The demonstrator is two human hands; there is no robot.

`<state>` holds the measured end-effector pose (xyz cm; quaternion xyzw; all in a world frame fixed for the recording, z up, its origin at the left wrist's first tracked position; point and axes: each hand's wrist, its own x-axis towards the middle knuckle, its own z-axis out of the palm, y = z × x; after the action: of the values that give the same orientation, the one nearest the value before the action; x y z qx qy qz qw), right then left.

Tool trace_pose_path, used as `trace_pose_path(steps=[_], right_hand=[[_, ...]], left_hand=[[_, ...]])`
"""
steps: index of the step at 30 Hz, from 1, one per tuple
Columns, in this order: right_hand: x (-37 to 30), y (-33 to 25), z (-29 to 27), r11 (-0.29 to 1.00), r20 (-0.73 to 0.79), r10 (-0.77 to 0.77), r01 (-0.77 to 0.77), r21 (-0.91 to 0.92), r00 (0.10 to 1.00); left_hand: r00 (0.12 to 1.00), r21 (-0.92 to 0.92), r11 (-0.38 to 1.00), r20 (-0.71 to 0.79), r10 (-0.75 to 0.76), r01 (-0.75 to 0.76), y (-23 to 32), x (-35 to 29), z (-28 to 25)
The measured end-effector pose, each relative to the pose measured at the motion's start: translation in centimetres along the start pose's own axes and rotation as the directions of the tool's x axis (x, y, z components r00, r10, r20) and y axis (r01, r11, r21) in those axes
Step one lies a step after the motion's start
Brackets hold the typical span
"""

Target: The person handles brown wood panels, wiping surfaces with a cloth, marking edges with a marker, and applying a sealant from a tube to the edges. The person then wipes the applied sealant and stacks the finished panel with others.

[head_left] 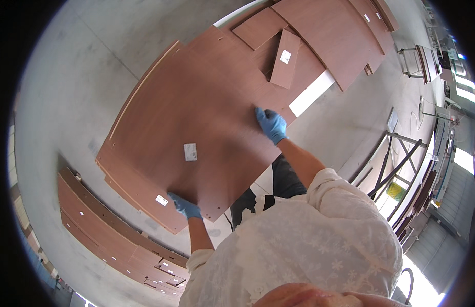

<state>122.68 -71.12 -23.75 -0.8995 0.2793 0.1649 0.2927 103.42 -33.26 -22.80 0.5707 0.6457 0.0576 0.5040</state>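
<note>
Blue gloves, white lace-patterned sleeves, dark trousers.

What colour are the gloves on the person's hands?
Blue, on both the left hand and right hand, clearest in the head view.
</note>
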Motion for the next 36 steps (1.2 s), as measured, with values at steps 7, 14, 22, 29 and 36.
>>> trace_pose_path(steps=[7, 14, 22, 29, 36], right_hand=[[14.6, 8.7, -11.9, 1.000, -0.110, 0.026, -0.027, -0.009, 0.994], [31.5, 19.2, -25.5, 0.997, -0.311, 0.049, -0.066, -0.044, 0.949], [45.9, 28.8, -37.8, 0.984, -0.446, 0.067, -0.132, -0.116, 0.893], [53.9, 33.9, -42.9, 0.985, -0.445, 0.005, -0.081, -0.152, 0.895], [60.9, 37.8, -42.8, 0.987, -0.257, -0.159, 0.160, -0.019, 0.953]], left_hand=[[0.983, -0.043, 0.985, 0.067, 0.172, -0.169, -1.3, -9.4, 17.1], [0.994, -0.116, 0.993, 0.108, 0.011, 0.001, 0.6, -22.4, 39.4], [0.912, -0.030, 0.998, 0.406, 0.056, -0.048, 3.2, -33.4, 59.7], [0.892, 0.149, 0.985, 0.453, 0.011, -0.088, 3.6, -38.3, 69.8], [0.810, 0.103, 0.953, 0.557, 0.182, -0.285, -1.2, -38.3, 73.6]])
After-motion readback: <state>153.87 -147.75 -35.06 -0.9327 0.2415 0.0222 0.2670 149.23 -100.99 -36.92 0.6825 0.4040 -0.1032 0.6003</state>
